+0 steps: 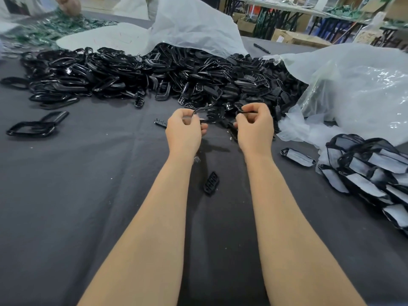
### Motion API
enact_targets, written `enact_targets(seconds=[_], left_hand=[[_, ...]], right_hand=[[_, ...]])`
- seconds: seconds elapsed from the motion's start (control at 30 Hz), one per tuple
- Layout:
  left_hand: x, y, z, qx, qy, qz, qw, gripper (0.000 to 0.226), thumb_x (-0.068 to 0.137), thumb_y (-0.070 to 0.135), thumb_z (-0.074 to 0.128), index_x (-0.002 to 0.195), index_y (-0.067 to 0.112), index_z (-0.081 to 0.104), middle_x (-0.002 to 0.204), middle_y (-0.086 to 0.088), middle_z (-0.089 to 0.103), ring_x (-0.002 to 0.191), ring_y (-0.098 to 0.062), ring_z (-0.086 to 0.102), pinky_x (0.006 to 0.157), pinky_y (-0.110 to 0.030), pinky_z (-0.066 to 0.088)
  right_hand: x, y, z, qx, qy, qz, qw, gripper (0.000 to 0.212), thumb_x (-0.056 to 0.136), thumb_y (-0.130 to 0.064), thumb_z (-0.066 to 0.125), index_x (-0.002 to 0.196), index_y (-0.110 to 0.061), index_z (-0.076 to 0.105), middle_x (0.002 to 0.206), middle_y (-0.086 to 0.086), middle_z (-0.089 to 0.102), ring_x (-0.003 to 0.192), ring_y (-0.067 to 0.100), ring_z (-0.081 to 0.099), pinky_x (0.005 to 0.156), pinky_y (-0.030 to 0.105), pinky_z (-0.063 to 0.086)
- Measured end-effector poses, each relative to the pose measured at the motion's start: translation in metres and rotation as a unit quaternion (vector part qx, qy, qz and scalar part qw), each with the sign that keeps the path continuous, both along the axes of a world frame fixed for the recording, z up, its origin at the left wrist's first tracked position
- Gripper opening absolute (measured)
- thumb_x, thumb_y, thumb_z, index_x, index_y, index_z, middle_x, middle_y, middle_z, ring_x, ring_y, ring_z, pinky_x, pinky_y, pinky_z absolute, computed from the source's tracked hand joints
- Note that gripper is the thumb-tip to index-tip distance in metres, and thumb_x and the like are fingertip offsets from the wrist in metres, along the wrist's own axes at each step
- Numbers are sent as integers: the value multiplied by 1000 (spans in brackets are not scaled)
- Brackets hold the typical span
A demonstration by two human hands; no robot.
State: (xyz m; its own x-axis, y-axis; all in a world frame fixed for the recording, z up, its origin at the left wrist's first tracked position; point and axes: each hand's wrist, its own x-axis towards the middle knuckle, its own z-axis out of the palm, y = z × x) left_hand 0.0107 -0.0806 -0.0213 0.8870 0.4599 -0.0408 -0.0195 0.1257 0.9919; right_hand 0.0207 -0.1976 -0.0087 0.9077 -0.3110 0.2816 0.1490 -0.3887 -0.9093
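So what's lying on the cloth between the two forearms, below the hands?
Head view: a small slotted black part lies on the grey cloth between the left forearm and right forearm, touching neither.

— We're working at the grey-clothed table [66,206]; what are we seeing beyond it?
— We're facing shelving racks [272,22] standing behind the table's far right corner, with cardboard boxes [294,37] sitting beneath them.

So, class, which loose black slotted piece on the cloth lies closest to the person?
The slotted piece between the forearms, below the left hand and right hand; the others lie farther off, by the black pile.
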Motion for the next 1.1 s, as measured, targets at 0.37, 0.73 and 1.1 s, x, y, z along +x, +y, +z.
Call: enact_targets(seconds=[0.37,0.73,1.1], left_hand=[[0,0,-2,26,27,36,999,20,105,19,28,122,22,38,92,9,46,53,-7,62,43,-18,47],[-5,0,2,46,4,49,998,16,97,26,55,84,23,47,70,6,62,51,-1,58,43,-14,42],[-5,-2,4,-37,-10,-9,999,18,99,4,45,106,19,51,101,3,57,62,-3,68,60,-18,56]], right_hand=[[0,-10,-10,-190,77,-95,974,26,92,-18,51,115,-15,62,115,6,60,108,24,52,84,31,42],[-2,-8,-11,-289,172,-75,939,29,93,-38,54,116,-25,66,132,8,45,123,32,40,100,42,36],[1,-10,-13,-249,113,-80,958,22,97,-31,49,104,-21,68,117,7,54,115,30,45,95,37,36]])
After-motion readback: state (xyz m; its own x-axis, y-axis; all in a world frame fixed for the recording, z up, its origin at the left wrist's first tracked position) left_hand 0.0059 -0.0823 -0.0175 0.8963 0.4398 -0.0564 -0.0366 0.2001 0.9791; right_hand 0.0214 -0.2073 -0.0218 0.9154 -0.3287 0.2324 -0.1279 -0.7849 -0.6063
